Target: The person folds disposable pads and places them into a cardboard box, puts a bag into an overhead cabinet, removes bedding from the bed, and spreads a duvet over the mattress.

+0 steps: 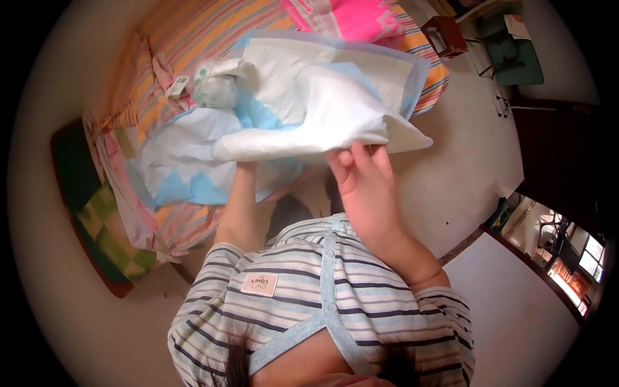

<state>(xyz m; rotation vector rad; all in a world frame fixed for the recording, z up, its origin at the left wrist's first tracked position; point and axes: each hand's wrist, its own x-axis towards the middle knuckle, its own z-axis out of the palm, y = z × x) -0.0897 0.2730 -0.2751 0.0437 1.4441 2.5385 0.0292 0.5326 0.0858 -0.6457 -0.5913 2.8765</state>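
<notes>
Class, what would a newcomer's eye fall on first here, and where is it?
A big white sheet stands out first, mid-picture, its near edge held by the right hand. Next comes the bright pink item at the top, lying on a striped cloth.

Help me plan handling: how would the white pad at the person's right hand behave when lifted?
The white pad would probably flop, since it curves and folds by the right hand. It seems light for its size, its edges looking thin.

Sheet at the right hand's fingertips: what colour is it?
The sheet shows mainly white, seen best in the head view, the only one.
</notes>
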